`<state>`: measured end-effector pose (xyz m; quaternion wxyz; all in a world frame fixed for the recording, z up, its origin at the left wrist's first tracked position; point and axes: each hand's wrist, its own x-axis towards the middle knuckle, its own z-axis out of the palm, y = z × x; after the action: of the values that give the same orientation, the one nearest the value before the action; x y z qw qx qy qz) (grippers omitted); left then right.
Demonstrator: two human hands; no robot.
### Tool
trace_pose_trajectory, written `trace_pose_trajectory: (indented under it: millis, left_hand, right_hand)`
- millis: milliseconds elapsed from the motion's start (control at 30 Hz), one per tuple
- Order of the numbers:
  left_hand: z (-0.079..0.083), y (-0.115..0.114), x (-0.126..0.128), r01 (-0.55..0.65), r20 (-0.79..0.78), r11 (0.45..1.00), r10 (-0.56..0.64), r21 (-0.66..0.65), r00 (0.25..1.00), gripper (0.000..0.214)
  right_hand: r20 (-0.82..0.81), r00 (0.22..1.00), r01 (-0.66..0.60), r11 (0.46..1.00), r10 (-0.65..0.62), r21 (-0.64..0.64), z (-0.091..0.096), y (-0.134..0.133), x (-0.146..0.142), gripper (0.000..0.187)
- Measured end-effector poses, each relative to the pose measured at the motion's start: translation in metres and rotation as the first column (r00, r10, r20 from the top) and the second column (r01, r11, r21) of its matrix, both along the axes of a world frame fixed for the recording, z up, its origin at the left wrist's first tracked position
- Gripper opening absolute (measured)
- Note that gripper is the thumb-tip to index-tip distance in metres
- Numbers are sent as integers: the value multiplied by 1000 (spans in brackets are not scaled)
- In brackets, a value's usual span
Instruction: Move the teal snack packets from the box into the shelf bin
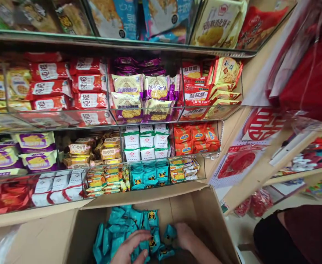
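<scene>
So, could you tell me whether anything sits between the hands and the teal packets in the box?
Nothing visible does: the left hand and right hand both rest directly on the teal packets inside the open cardboard box.

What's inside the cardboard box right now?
A loose pile of teal packets, with the left hand and right hand on them. Whatever lies under the pile is covered.

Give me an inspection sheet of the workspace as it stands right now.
Surface: open cardboard box, flaps spread, below the shelves.
Job's things: teal packets piled loose in the box; shelf stock of the same kind above.
Clutter: nothing seen.
Grippers: left hand curled over the packets, right hand among them; grip unclear.
Cables: nothing seen.
Surroundings: glass-fronted snack shelves; red decorations at right.
</scene>
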<state>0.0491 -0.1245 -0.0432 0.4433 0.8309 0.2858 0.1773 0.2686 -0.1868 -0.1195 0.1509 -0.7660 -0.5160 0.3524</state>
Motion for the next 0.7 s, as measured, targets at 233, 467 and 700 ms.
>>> trace_pose_trajectory:
  millis: [233,467,700]
  left_hand:
    - [15,1,57,-147,15,975,152,-165,988,37]
    - [23,-18,80,-315,184,812,451,-492,873,41]
    - [14,-35,78,-327,187,649,593,-688,783,47]
  right_hand:
    - [-438,897,63,959,67,276,60,-20,-19,25]
    - [-620,734,619,650,-277,441,72,-25,-57,29]
    - [-499,732,680,540,-464,495,62,-19,-56,37]
